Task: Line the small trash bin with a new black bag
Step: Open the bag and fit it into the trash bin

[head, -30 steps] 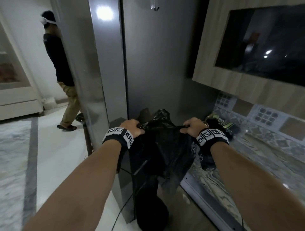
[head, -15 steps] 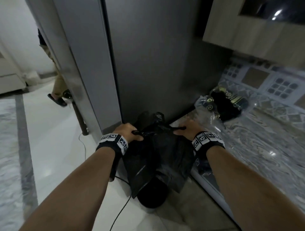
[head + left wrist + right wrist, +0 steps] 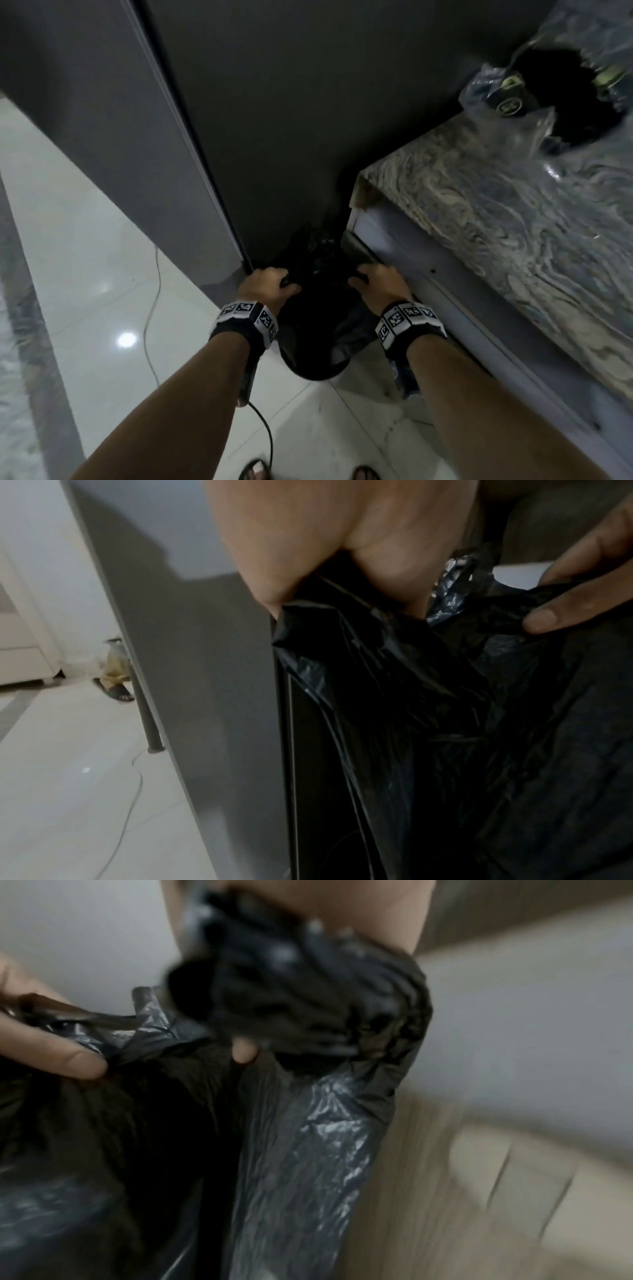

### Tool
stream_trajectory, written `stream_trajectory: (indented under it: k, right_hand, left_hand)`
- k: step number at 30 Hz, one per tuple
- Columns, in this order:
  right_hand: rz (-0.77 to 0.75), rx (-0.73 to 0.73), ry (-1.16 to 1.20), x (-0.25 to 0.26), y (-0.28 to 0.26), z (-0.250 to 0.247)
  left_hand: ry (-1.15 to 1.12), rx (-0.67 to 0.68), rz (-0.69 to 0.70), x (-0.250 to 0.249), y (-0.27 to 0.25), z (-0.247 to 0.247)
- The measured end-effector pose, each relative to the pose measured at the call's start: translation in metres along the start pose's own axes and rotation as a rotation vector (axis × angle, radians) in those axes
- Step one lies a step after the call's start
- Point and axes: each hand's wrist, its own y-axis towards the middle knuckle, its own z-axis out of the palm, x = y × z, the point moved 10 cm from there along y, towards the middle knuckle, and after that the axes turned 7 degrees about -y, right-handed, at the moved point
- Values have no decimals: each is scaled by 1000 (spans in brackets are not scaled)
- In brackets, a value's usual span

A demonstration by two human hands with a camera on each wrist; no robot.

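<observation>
Fingers of left hand [image 3: 268, 283] and right hand [image 3: 376, 282] curled, each gripping an edge of the black bag [image 3: 318, 308] | mouth pulled apart, presumably to spread over the bin [image 3: 317, 368] | bag hangs directly above bin, between fridge [image 3: 274, 120] and counter [image 3: 513, 212].

black bag [image 3: 318, 322]: thin crinkled plastic film, glossy on the creases. table [image 3: 507, 219]: polished veined stone, glossy. floor [image 3: 85, 274]: smooth glossy tile, reflective. refrigerator [image 3: 274, 120]: smooth matt grey metal-look panel. clear bag [image 3: 513, 113] on table: shiny transparent plastic.
</observation>
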Motion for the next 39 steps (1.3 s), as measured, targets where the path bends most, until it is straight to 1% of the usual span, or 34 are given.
stream_trajectory:
  k: [5,7,9,14,16,19,21,22,24,26,28,29,30,31,33,36,37,38,39]
  right_hand:
    - [18,-16,-15,-43,44,76]
    - [20,-7,-41,-64,63,115]
    - [43,-27,-47,-86,80,151]
    - [46,14,-22,-134,114,262]
    - [78,-6,-22,-152,117,293]
    - [66,-24,-109,-164,122,326]
    - [53,-88,-128,-172,126,336]
    - [74,-136,-87,-178,126,334]
    - [134,-125,60,-189,121,335]
    - [174,-49,118,-196,104,342]
    - [192,122,162,-198,80,361]
    - [201,221,211,-197,67,370]
    - [207,282,259,-197,57,377]
    - [233,310,282,-199,50,379]
    - [271,272,295,-206,47,373]
    - [273,133,317,-208,62,362]
    - [300,79,356,-210,69,358]
    - [312,14,428,-213,76,356]
    - [340,-34,483,-217,80,354]
  left_hand:
    - [-38,1,44,45,48,73]
    - [-59,8,49,71,69,106]
    - [-66,16,45,98,89,141]
    - [-91,-6,-109,170,124,221]
    - [-59,-24,-190,199,131,243]
    - [24,-36,-269,234,136,267]
    - [0,-39,-302,245,136,277]
    - [-34,-61,-313,249,134,278]
    - [-103,-103,-308,253,127,276]
    - [-53,-103,-261,252,115,278]
    - [72,-78,-232,251,100,279]
    - [107,-64,-241,254,92,278]
    - [119,-56,-243,257,86,277]
    - [105,-34,-246,260,82,276]
    - [26,-14,-225,262,79,275]
    - [-66,19,-210,263,86,276]
    - [-96,6,-219,264,89,273]
    - [-135,-32,-215,268,91,270]
    - [-176,-75,-242,274,92,265]
